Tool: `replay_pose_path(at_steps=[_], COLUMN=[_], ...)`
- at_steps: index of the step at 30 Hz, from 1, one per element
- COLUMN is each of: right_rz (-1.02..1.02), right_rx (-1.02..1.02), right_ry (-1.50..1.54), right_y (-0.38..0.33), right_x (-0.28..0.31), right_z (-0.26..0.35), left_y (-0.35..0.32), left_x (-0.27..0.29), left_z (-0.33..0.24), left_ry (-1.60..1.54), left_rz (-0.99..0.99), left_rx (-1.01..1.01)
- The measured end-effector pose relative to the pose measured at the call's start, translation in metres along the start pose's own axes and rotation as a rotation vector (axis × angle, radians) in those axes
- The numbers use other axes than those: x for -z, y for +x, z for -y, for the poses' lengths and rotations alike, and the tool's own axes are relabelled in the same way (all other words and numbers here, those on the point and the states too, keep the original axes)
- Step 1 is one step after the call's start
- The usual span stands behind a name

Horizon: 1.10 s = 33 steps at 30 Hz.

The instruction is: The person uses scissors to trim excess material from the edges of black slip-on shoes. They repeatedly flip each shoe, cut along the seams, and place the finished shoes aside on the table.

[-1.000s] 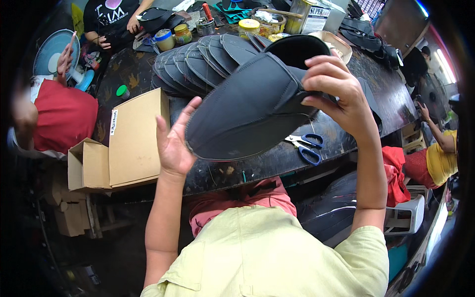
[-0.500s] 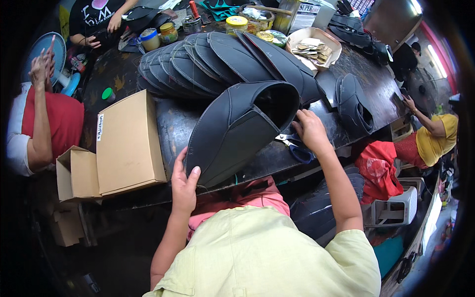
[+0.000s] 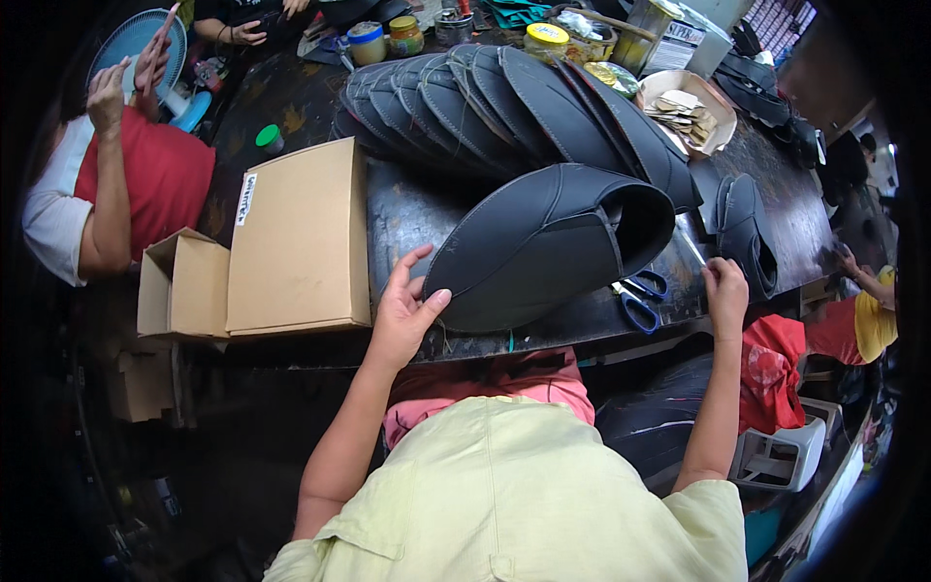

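A black stitched shoe upper [image 3: 529, 254], rounded at one end and open at the other, rests tilted on the near table edge. My left hand [image 3: 402, 315] grips its left end, thumb on the near face and fingers behind. To the right of its opening, my right hand [image 3: 725, 296] is pinched around the lower end of a thin silver pen-like stick [image 3: 691, 242], its exact kind too small to make out. Between that hand and the upper lie scissors with blue handles [image 3: 640, 303]. A row of overlapping black uppers [image 3: 543, 107] stands behind.
Cardboard boxes [image 3: 296, 242] stand at the left. Another pair of folded black pieces [image 3: 747, 233] lies at the right. Behind are a tray of small tan pieces [image 3: 687, 116], jars [image 3: 367, 44] and a green-capped container [image 3: 270, 139]. Other people sit around the table.
My right hand has moved off the upper's open end, to the right, and now pinches the thin stick. The upper has turned more level, with my left hand still on it.
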State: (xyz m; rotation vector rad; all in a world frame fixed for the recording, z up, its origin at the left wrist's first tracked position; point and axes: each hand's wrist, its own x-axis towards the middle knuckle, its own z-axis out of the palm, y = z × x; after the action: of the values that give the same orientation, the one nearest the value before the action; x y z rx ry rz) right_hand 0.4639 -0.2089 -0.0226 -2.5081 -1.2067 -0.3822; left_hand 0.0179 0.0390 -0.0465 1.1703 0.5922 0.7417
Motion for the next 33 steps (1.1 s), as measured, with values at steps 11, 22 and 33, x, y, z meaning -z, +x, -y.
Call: replay_pose_path(at_steps=[11, 22, 33], right_rz=[-0.029, 0.246, 0.849], right_rx=[0.062, 0.192, -0.126], right_ry=[0.253, 0.179, 0.300], right_y=[0.002, -0.051, -0.085], right_x=[-0.014, 0.005, 0.077], right_z=[0.039, 0.112, 0.088], left_y=[-0.017, -0.012, -0.013], left_x=[0.007, 0.001, 0.011], left_z=[0.009, 0.003, -0.004], left_ry=[0.136, 0.233, 0.343], left_rz=[-0.125, -0.042, 0.048], left_rx=[-0.117, 0.015, 0.288])
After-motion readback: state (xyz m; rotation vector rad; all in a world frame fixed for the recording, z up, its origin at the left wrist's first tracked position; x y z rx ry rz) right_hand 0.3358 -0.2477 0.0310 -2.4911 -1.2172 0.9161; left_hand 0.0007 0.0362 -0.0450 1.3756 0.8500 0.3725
